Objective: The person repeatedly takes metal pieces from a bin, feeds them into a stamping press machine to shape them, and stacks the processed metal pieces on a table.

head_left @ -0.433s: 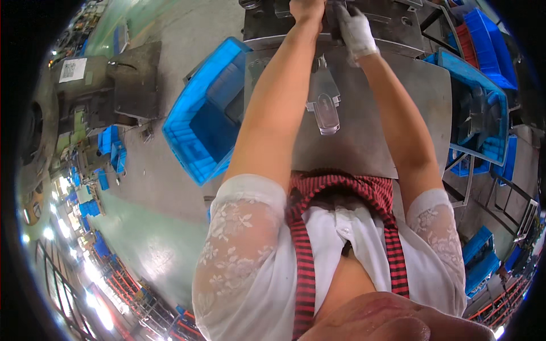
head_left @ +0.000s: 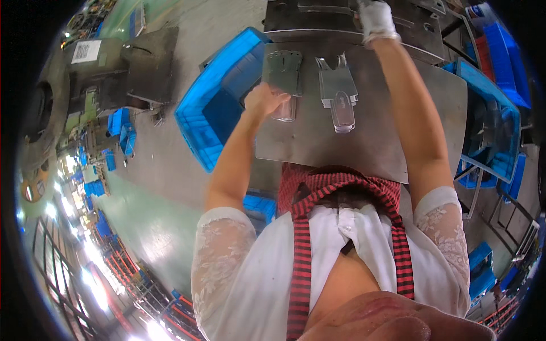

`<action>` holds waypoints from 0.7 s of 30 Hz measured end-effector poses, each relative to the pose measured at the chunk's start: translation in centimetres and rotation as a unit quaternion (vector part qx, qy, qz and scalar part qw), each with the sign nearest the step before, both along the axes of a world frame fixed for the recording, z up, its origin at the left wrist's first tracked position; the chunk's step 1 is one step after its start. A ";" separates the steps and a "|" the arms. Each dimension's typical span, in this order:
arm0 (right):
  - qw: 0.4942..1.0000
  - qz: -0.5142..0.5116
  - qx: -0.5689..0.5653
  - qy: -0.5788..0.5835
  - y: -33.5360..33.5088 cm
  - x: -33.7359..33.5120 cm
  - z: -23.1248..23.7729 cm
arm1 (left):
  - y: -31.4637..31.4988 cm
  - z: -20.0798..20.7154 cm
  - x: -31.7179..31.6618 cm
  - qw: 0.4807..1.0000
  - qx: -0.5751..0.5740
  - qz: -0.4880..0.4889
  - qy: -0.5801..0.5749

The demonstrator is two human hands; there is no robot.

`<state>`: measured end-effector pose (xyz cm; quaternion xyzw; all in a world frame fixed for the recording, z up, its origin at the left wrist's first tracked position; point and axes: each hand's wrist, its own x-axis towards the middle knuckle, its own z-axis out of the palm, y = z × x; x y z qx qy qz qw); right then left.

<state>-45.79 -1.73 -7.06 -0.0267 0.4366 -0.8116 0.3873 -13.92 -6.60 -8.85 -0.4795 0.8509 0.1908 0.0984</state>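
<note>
My bare left hand is closed at the left edge of a flat metal plate, its thumb lying over the plate's near part. This plate has a scalloped far edge and a rounded near end, and sits at the left side of the metal table. Right of it lies a small stack of forked metal plates, apart from both hands. In a white glove, my right hand reaches to the dark machine bed beyond the table. Its fingers are cut off by the upper edge, so any hold is hidden.
A blue crate stands against the table's left side. On the right, another blue crate holds dark metal pieces, with a metal frame beneath. More blue bins stand at the far right. A dark machine stands far left.
My left hand has come back from the machine bed to the plate at the table's left. My right hand has shifted slightly up and stays at the machine. The whole view has shifted somewhat.
</note>
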 end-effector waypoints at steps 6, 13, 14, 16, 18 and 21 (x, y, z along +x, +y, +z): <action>0.685 -0.167 0.293 0.646 4.2 1.8 -1.4 | -0.3 0.0 1.1 0.983 -0.079 0.034 0.165; 0.785 0.063 0.231 0.572 17.2 13.1 -2.1 | 2.2 6.0 -8.0 0.772 0.314 0.167 0.527; 0.705 0.179 0.347 0.592 17.6 13.3 -1.1 | 2.4 6.7 -10.2 0.764 0.318 0.146 0.542; 0.604 0.178 0.429 0.648 17.8 11.4 -1.2 | 2.6 6.4 -15.2 0.751 0.339 0.105 0.557; 0.661 0.032 0.268 0.700 14.2 7.7 0.4 | 0.9 5.9 -19.0 0.776 0.346 0.093 0.519; 0.909 -0.009 0.029 0.415 5.8 4.8 1.8 | -3.5 3.8 -23.5 0.861 0.171 0.116 0.464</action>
